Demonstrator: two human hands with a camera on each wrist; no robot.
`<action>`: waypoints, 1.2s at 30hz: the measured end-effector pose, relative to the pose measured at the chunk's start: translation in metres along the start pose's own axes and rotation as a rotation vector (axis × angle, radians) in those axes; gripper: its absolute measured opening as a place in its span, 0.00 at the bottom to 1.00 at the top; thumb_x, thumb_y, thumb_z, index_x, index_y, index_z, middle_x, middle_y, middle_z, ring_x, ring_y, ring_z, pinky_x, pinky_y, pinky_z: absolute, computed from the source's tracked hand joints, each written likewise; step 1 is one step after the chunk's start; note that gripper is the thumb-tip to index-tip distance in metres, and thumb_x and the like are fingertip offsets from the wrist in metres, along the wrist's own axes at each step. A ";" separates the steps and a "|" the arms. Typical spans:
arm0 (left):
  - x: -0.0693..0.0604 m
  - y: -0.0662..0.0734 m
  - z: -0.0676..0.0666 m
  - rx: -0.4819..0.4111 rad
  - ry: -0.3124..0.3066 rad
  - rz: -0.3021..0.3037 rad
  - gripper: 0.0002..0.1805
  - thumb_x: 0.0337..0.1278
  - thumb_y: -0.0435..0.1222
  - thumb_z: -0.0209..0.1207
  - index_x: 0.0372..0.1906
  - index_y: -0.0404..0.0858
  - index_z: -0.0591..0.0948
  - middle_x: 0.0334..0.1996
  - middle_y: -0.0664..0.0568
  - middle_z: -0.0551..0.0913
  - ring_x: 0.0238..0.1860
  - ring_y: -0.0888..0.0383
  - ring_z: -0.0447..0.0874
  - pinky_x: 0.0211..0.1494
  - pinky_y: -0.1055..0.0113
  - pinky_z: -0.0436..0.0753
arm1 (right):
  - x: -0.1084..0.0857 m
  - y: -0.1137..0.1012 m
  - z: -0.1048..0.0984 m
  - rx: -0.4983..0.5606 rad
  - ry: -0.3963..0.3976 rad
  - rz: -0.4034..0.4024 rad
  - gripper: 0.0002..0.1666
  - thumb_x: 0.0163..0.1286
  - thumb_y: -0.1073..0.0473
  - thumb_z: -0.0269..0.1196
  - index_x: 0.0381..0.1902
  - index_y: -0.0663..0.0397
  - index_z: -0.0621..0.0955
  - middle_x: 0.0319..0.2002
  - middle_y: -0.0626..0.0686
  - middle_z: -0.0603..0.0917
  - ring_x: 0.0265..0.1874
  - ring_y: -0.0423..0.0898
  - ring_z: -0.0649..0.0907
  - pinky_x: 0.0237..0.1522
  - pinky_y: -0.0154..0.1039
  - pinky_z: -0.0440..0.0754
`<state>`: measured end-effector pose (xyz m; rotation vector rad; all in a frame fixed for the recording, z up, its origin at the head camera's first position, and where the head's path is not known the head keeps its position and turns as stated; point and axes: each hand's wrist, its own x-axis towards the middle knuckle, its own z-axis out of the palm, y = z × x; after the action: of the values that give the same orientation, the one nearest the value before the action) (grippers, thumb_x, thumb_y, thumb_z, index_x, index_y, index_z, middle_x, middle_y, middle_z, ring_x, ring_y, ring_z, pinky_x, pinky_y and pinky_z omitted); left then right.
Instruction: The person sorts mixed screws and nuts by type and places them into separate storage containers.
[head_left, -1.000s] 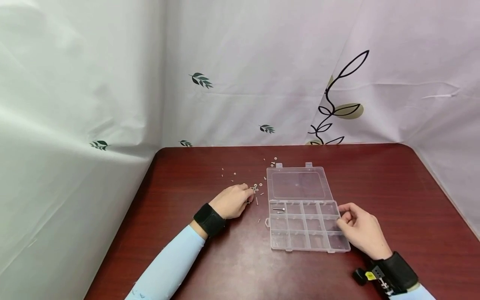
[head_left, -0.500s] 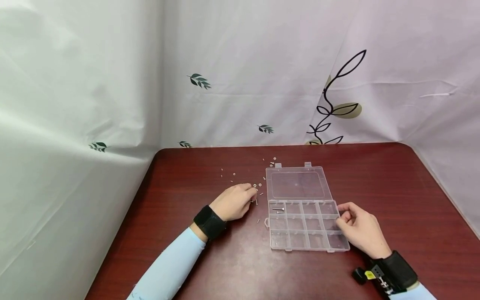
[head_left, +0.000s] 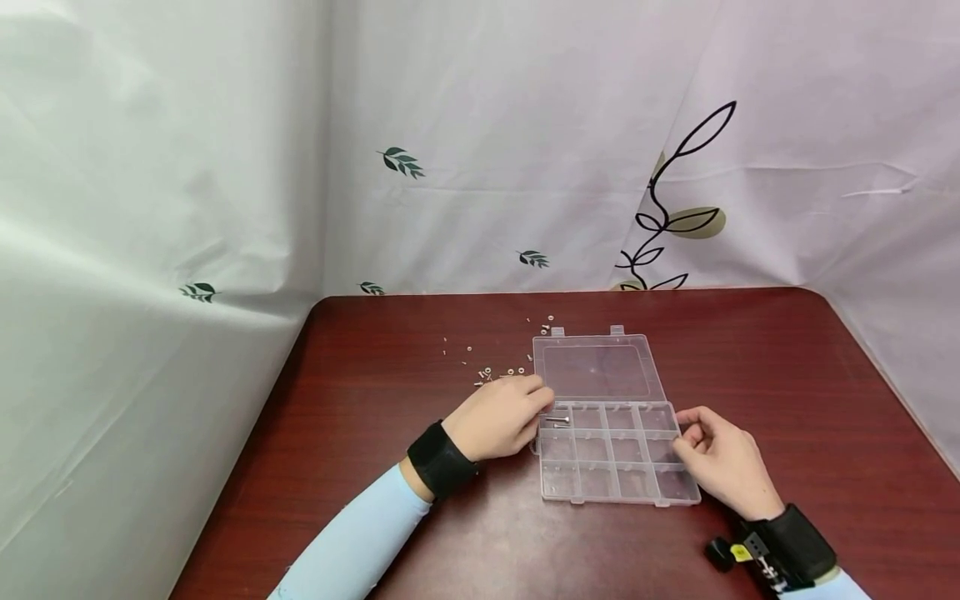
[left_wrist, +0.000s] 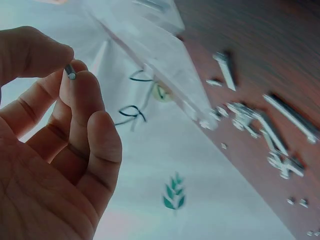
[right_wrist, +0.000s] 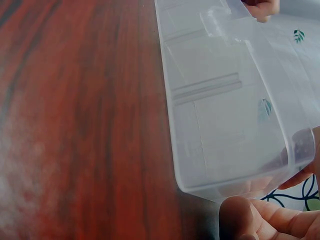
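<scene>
A clear divided box [head_left: 630, 450] lies with its lid [head_left: 596, 368] folded back on the dark red table. Over its back left compartment, where a long screw [head_left: 557, 419] lies, is my left hand [head_left: 498, 417]. In the left wrist view the thumb and index finger of that hand [left_wrist: 55, 130] pinch a small metal screw [left_wrist: 71, 73], seen end-on. My right hand [head_left: 727, 462] rests at the box's right side, thumb and fingers against the wall; the right wrist view has its thumb [right_wrist: 237, 217] by the box's corner [right_wrist: 200, 187].
Loose screws and nuts [left_wrist: 242, 117] lie left of the box, partly behind my left hand in the head view. More small pieces [head_left: 546, 327] are near the lid's back left corner. A patterned white cloth [head_left: 480, 167] hangs behind the table [head_left: 787, 350].
My left hand has moved right from among the loose pieces to the box's left edge, uncovering several of them. My right hand stays at the box's right side.
</scene>
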<state>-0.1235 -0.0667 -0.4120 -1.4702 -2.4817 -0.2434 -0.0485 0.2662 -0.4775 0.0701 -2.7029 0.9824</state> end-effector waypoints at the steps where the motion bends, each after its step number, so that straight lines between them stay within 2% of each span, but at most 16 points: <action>1: 0.002 0.003 -0.001 -0.003 0.008 0.013 0.05 0.60 0.32 0.55 0.39 0.43 0.78 0.30 0.57 0.71 0.30 0.61 0.73 0.36 0.68 0.75 | 0.000 0.000 0.000 0.000 0.000 0.001 0.15 0.53 0.68 0.64 0.41 0.53 0.82 0.22 0.43 0.76 0.17 0.34 0.73 0.23 0.29 0.67; 5: 0.008 0.013 -0.002 -0.005 0.039 0.057 0.06 0.56 0.31 0.57 0.38 0.43 0.78 0.28 0.58 0.70 0.28 0.62 0.72 0.35 0.68 0.74 | 0.001 0.000 -0.001 0.005 -0.005 0.004 0.15 0.54 0.67 0.64 0.42 0.54 0.82 0.22 0.43 0.77 0.16 0.34 0.73 0.23 0.29 0.67; 10: 0.015 0.019 -0.002 0.000 0.047 0.089 0.06 0.54 0.31 0.57 0.36 0.44 0.76 0.27 0.58 0.69 0.27 0.62 0.70 0.35 0.68 0.74 | 0.000 0.000 0.000 0.010 -0.007 0.009 0.15 0.54 0.67 0.65 0.42 0.54 0.82 0.23 0.43 0.77 0.16 0.34 0.74 0.23 0.29 0.68; 18: 0.018 0.022 -0.004 0.007 0.046 0.097 0.07 0.54 0.30 0.56 0.36 0.45 0.77 0.28 0.59 0.69 0.27 0.62 0.70 0.36 0.69 0.75 | 0.000 -0.001 -0.001 0.013 -0.011 0.016 0.15 0.54 0.67 0.65 0.42 0.54 0.82 0.23 0.44 0.77 0.16 0.35 0.74 0.23 0.29 0.68; 21: 0.018 0.022 -0.003 -0.004 0.041 0.092 0.07 0.55 0.32 0.58 0.39 0.44 0.78 0.30 0.58 0.71 0.28 0.62 0.72 0.36 0.68 0.75 | 0.000 -0.001 -0.001 0.014 -0.010 0.016 0.15 0.54 0.67 0.65 0.42 0.54 0.82 0.23 0.44 0.77 0.16 0.35 0.74 0.23 0.29 0.68; 23: 0.016 0.023 -0.003 -0.015 0.008 0.069 0.15 0.56 0.40 0.63 0.49 0.44 0.79 0.39 0.57 0.75 0.36 0.61 0.76 0.40 0.67 0.76 | 0.000 0.000 0.000 0.013 -0.009 0.015 0.15 0.54 0.67 0.65 0.42 0.54 0.82 0.23 0.43 0.77 0.16 0.35 0.74 0.23 0.29 0.67; 25: 0.013 0.023 -0.002 -0.028 -0.040 0.036 0.32 0.55 0.53 0.65 0.63 0.45 0.74 0.55 0.52 0.76 0.49 0.59 0.78 0.50 0.63 0.77 | 0.000 0.000 0.000 0.012 -0.008 0.012 0.15 0.54 0.67 0.65 0.42 0.54 0.82 0.23 0.43 0.77 0.16 0.35 0.73 0.23 0.29 0.67; 27: 0.011 0.023 -0.001 -0.031 -0.084 0.002 0.50 0.50 0.65 0.64 0.74 0.46 0.65 0.70 0.49 0.67 0.63 0.55 0.72 0.59 0.59 0.75 | 0.000 0.001 0.000 0.011 -0.006 0.010 0.15 0.54 0.67 0.65 0.42 0.53 0.82 0.23 0.43 0.77 0.16 0.34 0.73 0.23 0.29 0.67; 28: 0.009 0.023 -0.001 -0.026 -0.102 -0.014 0.54 0.48 0.70 0.62 0.77 0.47 0.61 0.75 0.49 0.60 0.69 0.54 0.67 0.64 0.56 0.73 | 0.000 0.001 0.000 0.010 -0.005 0.009 0.15 0.54 0.67 0.65 0.42 0.53 0.82 0.22 0.43 0.76 0.16 0.34 0.73 0.23 0.29 0.67; 30: 0.007 0.021 -0.001 -0.018 -0.115 -0.031 0.57 0.47 0.73 0.59 0.79 0.48 0.58 0.78 0.48 0.55 0.73 0.52 0.62 0.69 0.53 0.69 | 0.000 0.001 0.001 0.010 -0.005 0.009 0.15 0.54 0.67 0.65 0.42 0.53 0.82 0.22 0.43 0.76 0.16 0.34 0.73 0.22 0.29 0.67; 36: -0.003 0.009 -0.002 -0.010 -0.120 -0.078 0.54 0.50 0.72 0.57 0.78 0.48 0.60 0.77 0.50 0.58 0.70 0.51 0.66 0.66 0.50 0.71 | 0.000 0.001 0.000 0.013 -0.008 0.014 0.16 0.54 0.67 0.65 0.42 0.54 0.82 0.22 0.43 0.77 0.16 0.35 0.73 0.23 0.29 0.67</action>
<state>-0.1136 -0.0657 -0.4109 -1.4336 -2.6391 -0.1869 -0.0491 0.2666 -0.4781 0.0579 -2.7081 1.0052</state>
